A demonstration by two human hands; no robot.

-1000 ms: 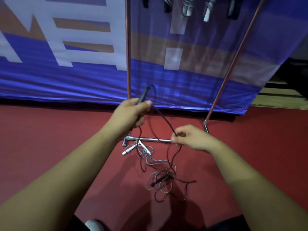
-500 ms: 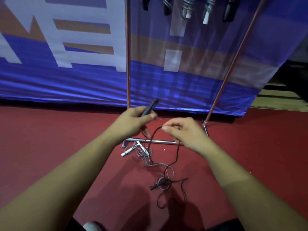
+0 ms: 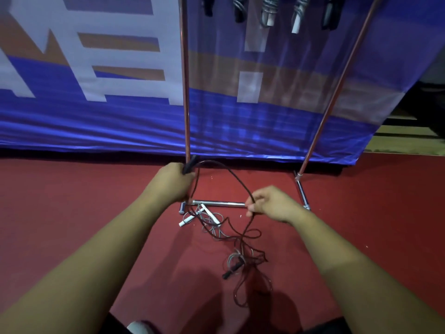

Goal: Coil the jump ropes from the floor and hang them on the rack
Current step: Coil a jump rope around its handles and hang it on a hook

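**Head view: coiling under way.** Your left hand (image 3: 172, 183) is wrapped round one handle (image 3: 190, 163) of the black jump rope (image 3: 231, 172), held just in front of the left upright of the rack (image 3: 185, 92). Your right hand (image 3: 272, 203) pinches the cord between thumb and fingertips, so that a single arc spans the gap between the two hands.

- **Done, as far as can be judged:** several coiled ropes (image 3: 268, 10) hang along the top of the frame (the bar that carries them is out of view).
- **In hand:** the black rope, apparently with only its first loop taking shape. Most of its cord and its second handle (image 3: 232, 270) lie in a loose heap on the floor (image 3: 72, 201) below your hands.
- **Left:** a grey rope (image 3: 207, 218) with white handles, lying just beside the base bar (image 3: 219, 203) of the rack and crossed by the black cord. Expect the two to snag as you draw cord up.

You have, then, one rope to finish coiling and hang, and one more to lift, coil and hang.
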